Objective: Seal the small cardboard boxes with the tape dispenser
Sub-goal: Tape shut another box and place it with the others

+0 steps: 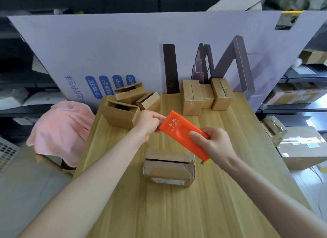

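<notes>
An orange tape dispenser (178, 129) hangs in the air over the middle of the wooden table (177, 211). My right hand (214, 145) grips its near end, thumb on top. My left hand (147, 124) pinches its far left edge. Below them a small cardboard box (169, 168) lies on the table with its top flaps folded down and a dark gap between them. Three open small boxes (122, 112) sit at the far left of the table. Three taped boxes (192, 96) stand at the far right of the table.
A large white printed cardboard sheet (123, 51) stands upright behind the table. A pink cloth (62, 129) lies to the left, off the table. Shelves with parcels (299, 145) fill the right side. Bare tabletop stretches in front of the near box.
</notes>
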